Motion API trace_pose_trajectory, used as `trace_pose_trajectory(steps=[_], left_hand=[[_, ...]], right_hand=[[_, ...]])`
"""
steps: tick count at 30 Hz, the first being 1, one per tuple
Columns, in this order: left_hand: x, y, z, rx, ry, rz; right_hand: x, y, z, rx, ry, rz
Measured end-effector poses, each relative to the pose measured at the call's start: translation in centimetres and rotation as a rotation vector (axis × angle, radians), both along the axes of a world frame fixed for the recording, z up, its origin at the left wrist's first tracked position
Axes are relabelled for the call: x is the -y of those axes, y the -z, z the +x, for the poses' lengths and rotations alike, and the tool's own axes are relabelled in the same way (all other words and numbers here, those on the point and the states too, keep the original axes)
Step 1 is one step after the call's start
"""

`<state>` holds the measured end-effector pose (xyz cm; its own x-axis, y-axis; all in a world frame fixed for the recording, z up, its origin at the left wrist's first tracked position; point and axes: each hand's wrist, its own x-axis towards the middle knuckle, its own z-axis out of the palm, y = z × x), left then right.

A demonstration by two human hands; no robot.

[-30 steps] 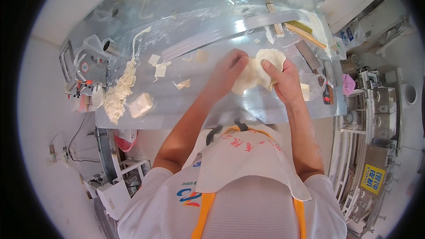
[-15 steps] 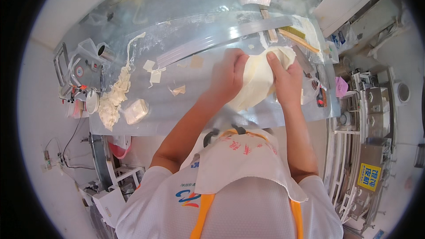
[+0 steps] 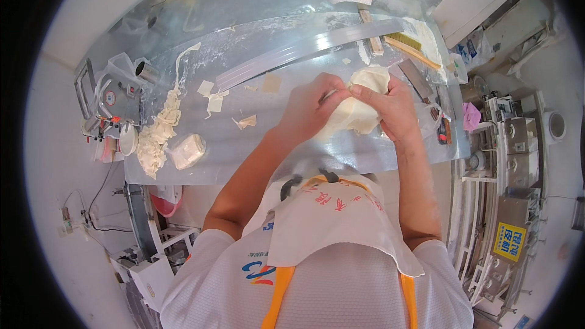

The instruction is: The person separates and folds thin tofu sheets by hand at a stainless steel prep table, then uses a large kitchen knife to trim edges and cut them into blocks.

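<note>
A pale, floppy sheet of dough (image 3: 356, 116) hangs in folds above the table, between my two hands. My left hand (image 3: 311, 106) is closed, its thumb and fingers pinching the dough's left edge. My right hand (image 3: 393, 106) grips the right part, with the thumb lying over the dough toward the left fingertips. The tips of both hands nearly meet at the middle. The fingers behind the sheet are hidden.
A heap of dough scraps (image 3: 157, 137) and a wrapped pale block (image 3: 187, 152) lie left. Behind stretch a long clear plastic strip (image 3: 292, 53), a wooden-handled brush (image 3: 414, 52) and a flat blade (image 3: 415, 79). A metal machine (image 3: 113, 94) stands at the left edge.
My left hand has shifted slightly and now pinches near the right thumb. The two hands have come closer together, and the dough between them is more bunched up.
</note>
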<state>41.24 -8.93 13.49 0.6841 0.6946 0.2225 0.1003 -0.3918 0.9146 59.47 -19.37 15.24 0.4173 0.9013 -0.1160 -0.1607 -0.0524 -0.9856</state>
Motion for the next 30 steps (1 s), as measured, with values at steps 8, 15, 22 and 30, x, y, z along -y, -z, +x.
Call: trace_pose_trajectory(steps=[8,15,22,30], left_hand=[[-0.9,-1.2,-0.4,-0.127,0.1,-0.152],[-0.2,-0.6,-0.1,-0.033,-0.002,0.172],[0.4,-0.3,0.4,0.124,-0.065,0.161],[1.1,-0.2,0.3,0.108,-0.085,0.257]], right_hand=[[0.3,-0.7,0.5,0.039,0.016,-0.041],[0.3,-1.2,0.1,0.337,0.125,0.022],[0.5,-0.8,0.1,0.298,0.172,0.059],[-0.1,-0.6,0.2,0.458,0.254,0.0]])
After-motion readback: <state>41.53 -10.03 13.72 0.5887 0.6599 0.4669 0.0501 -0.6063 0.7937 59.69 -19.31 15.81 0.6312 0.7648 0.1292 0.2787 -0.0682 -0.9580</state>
